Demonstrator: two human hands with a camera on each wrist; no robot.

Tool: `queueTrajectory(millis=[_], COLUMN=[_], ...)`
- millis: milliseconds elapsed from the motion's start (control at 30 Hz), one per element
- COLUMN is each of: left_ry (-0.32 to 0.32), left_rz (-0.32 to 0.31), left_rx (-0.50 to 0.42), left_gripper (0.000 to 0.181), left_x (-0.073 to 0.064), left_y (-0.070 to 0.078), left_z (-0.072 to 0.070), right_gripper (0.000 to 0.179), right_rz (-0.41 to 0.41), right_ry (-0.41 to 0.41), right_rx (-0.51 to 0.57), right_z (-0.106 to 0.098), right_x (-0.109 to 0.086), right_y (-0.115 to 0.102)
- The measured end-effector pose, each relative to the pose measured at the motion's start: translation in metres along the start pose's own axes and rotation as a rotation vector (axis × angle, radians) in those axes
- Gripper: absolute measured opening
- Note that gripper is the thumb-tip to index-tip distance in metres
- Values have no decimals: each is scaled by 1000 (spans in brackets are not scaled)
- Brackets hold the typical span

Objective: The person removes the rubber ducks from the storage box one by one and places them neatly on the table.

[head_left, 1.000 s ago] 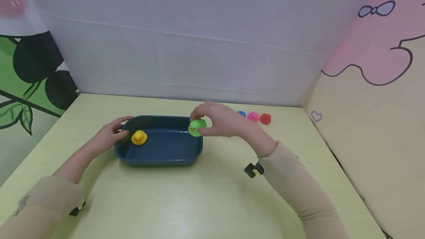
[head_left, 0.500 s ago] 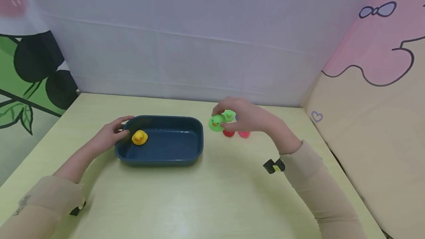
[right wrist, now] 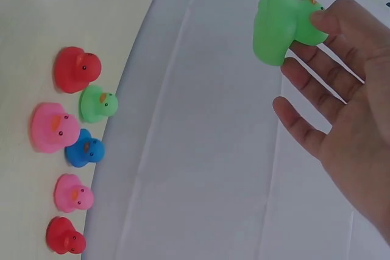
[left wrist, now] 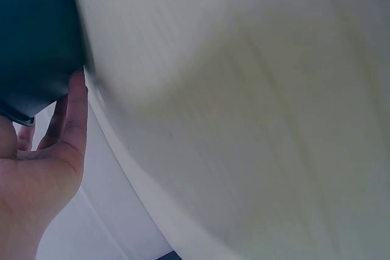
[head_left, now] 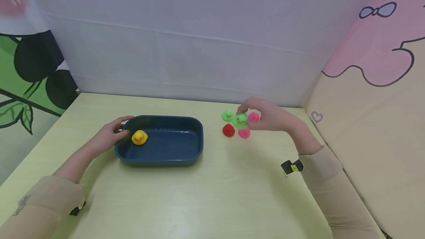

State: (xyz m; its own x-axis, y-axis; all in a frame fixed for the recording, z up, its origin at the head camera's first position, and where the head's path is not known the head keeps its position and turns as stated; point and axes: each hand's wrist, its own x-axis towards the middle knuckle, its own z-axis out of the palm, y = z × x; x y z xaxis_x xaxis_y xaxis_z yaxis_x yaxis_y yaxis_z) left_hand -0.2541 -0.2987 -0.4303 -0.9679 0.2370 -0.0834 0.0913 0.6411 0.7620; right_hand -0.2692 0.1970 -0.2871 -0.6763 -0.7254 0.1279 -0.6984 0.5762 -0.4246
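Right hand (head_left: pixel 265 115) pinches the green duck (head_left: pixel 240 119) above the duck cluster; left hand (head_left: pixel 111 132) rests relaxed on the tray (head_left: pixel 159 158), yellow duck (head_left: pixel 139 137) left inside.

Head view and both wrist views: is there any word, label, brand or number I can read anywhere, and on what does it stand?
No text can be read in any view.
Left sleeve: a faint grey print near the cuff, too blurred to read.
Wrist tag: black with a yellow patch, too small to tell whether it bears text.
Wall cloths: only cartoon drawings and a small heart outline, no words.
Green duck in the right hand, the other ducks and the blue tray: no markings.
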Motion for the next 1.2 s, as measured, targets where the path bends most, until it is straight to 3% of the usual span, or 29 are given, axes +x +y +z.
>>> queueTrajectory(millis=[467, 867, 1200], left_ry=[7, 5, 6], left_rz=[16, 7, 7], left_rx=[4, -5, 1], left_gripper=[57, 57, 57], left_x=[3, 2, 3], left_y=[-3, -3, -4], left_z=[2, 1, 1], right_gripper=[32, 33, 33], right_rz=[51, 183, 182], right_ry=[78, 52, 55], right_rx=[2, -35, -4], right_z=[3, 12, 28], right_x=[-30, -42, -47], right_y=[50, 78, 112])
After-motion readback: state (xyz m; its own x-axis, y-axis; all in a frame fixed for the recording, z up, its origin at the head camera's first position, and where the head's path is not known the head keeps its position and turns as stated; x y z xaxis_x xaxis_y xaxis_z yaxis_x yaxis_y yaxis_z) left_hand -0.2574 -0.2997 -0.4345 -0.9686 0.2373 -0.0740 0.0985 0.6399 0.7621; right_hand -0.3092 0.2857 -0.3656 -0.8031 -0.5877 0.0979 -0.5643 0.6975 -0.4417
